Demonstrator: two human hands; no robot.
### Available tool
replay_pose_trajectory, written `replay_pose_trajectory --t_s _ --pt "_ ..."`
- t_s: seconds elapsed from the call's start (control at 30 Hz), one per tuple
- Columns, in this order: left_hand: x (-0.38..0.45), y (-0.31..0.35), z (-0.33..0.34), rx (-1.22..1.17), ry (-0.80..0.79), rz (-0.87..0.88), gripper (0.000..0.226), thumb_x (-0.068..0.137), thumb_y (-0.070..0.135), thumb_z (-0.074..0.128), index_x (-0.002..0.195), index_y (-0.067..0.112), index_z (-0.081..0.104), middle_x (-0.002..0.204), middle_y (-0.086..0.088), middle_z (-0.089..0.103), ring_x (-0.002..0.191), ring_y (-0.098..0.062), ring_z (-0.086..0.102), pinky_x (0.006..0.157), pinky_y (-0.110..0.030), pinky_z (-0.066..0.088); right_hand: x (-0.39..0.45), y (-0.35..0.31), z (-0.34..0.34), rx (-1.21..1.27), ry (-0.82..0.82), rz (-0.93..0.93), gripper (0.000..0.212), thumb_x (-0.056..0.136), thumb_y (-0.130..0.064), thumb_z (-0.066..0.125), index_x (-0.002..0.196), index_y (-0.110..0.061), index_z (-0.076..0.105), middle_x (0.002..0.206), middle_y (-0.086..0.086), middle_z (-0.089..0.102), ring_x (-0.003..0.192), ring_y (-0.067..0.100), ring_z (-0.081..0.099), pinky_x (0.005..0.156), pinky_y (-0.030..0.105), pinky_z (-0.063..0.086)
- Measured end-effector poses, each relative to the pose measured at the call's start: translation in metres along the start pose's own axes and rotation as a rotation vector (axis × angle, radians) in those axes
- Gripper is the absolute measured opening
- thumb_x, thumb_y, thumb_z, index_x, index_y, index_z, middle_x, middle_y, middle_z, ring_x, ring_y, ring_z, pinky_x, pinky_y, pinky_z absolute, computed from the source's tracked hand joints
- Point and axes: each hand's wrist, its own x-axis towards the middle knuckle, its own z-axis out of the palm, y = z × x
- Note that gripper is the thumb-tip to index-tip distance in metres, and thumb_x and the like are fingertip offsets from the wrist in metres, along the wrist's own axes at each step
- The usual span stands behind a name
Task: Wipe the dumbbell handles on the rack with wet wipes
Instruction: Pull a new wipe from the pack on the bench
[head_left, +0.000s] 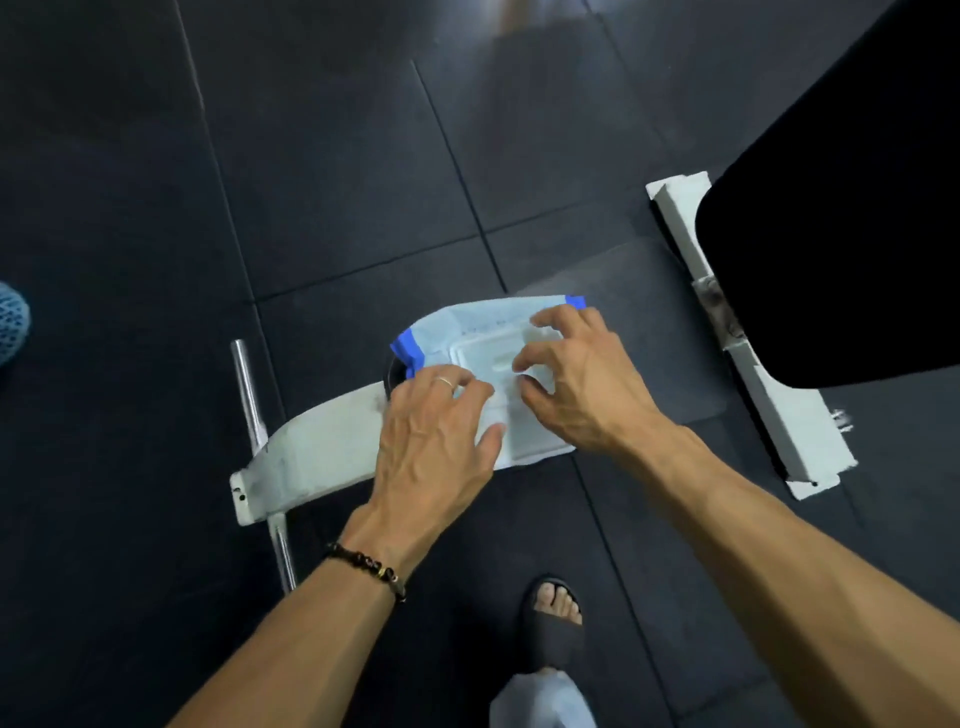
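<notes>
The wet wipes pack (483, 353) lies on a white metal frame (317, 447), its far end hanging over the edge. The left hand (434, 441) presses it down with spread fingers. The right hand (576, 379) curls over the lid, maybe pinching it. A hard pull could slide the pack off. The dark floor (337, 182) around gives plenty of room. No dumbbells show.

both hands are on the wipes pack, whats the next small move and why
Probably lift the lid flap with the right hand while the left hand steadies the wipes pack on the white frame. The right fingertips sit curled at the flap, no wipe is out yet, and no dumbbells are in view.
</notes>
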Motion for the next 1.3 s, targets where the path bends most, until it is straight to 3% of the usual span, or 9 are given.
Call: replay_pose_trajectory --t_s 0.13,0.3,0.67,0.83,0.93,1.03,1.13,1.23,1.3 --pt "-0.001 -0.001 0.018 0.033 0.068 -0.048 0.04 0.067 0.024 0.083 0.102 0.011 0.07 0.105 -0.009 0.065 0.1 -0.03 0.06 0.089 -0.04 0.043 0.027 0.018 0.016 -0.081 0.028 -0.169 0.021 0.091 -0.024 0.057 0.095 -0.021 0.077 0.13 0.004 0.052 0.108 0.028 0.042 0.076 0.036 0.032" --pt "0.001 -0.001 0.019 0.017 0.097 -0.072 0.042 0.065 0.025 0.084 0.102 0.012 0.069 0.101 -0.006 0.064 0.097 -0.028 0.059 0.088 -0.035 0.037 0.038 0.025 0.026 -0.122 0.114 -0.257 0.022 0.08 -0.018 0.054 0.074 -0.02 0.075 0.109 0.006 0.059 0.081 0.027 0.04 0.062 0.039 0.041" --pt "0.012 0.0 0.016 0.031 0.066 -0.122 0.052 0.053 0.029 0.092 0.095 0.006 0.072 0.108 -0.01 0.066 0.105 -0.032 0.06 0.083 -0.04 0.045 0.053 0.03 0.035 -0.295 0.111 -0.547 0.008 0.075 -0.002 0.052 0.072 -0.008 0.057 0.086 0.01 0.053 0.073 0.029 0.048 0.059 0.035 0.025" --pt "0.014 0.001 0.016 0.031 0.039 -0.137 0.054 0.053 0.032 0.091 0.095 0.006 0.07 0.113 -0.013 0.065 0.107 -0.032 0.06 0.084 -0.042 0.045 0.054 0.031 0.029 -0.123 -0.026 -0.517 0.014 0.076 0.004 0.058 0.087 -0.003 0.051 0.096 0.017 0.049 0.079 0.032 0.047 0.065 0.047 0.044" --pt "0.016 0.002 0.015 0.043 0.033 -0.134 0.057 0.052 0.032 0.091 0.098 0.007 0.069 0.114 -0.012 0.065 0.106 -0.032 0.061 0.083 -0.042 0.045 0.05 0.037 0.018 0.096 -0.138 -0.449 0.015 0.085 0.005 0.046 0.09 -0.009 0.044 0.101 0.009 0.042 0.085 0.021 0.038 0.071 0.032 0.033" --pt "0.02 0.002 0.012 0.051 0.033 -0.127 0.059 0.052 0.032 0.089 0.101 0.008 0.068 0.11 -0.008 0.065 0.1 -0.03 0.061 0.079 -0.04 0.043 0.051 0.032 0.007 0.307 -0.198 -0.246 0.011 0.094 -0.003 0.041 0.088 -0.011 0.043 0.094 0.004 0.045 0.078 0.016 0.039 0.069 0.029 0.033" --pt "0.024 0.001 0.009 0.069 0.01 -0.133 0.06 0.053 0.032 0.087 0.105 0.01 0.065 0.106 -0.006 0.063 0.095 -0.03 0.059 0.074 -0.039 0.04 0.055 0.028 -0.004 0.628 -0.123 0.018 0.017 0.103 -0.021 0.037 0.095 -0.011 0.049 0.096 0.013 0.063 0.085 0.026 0.058 0.08 0.041 0.049" --pt "0.027 0.0 0.006 0.082 -0.025 -0.138 0.059 0.058 0.036 0.084 0.107 0.012 0.064 0.109 -0.004 0.061 0.099 -0.028 0.056 0.076 -0.038 0.038 0.053 0.026 -0.011 0.624 -0.15 0.026 0.01 0.097 -0.023 0.048 0.104 -0.017 0.052 0.098 0.011 0.066 0.089 0.024 0.061 0.087 0.044 0.05" --pt "0.028 0.001 0.004 0.073 -0.044 -0.147 0.057 0.061 0.037 0.082 0.109 0.012 0.064 0.114 -0.003 0.06 0.103 -0.026 0.054 0.081 -0.037 0.037 0.052 0.025 -0.012 0.556 -0.258 0.021 0.026 0.091 -0.023 0.058 0.117 -0.022 0.051 0.092 0.005 0.066 0.08 0.015 0.06 0.08 0.034 0.051"
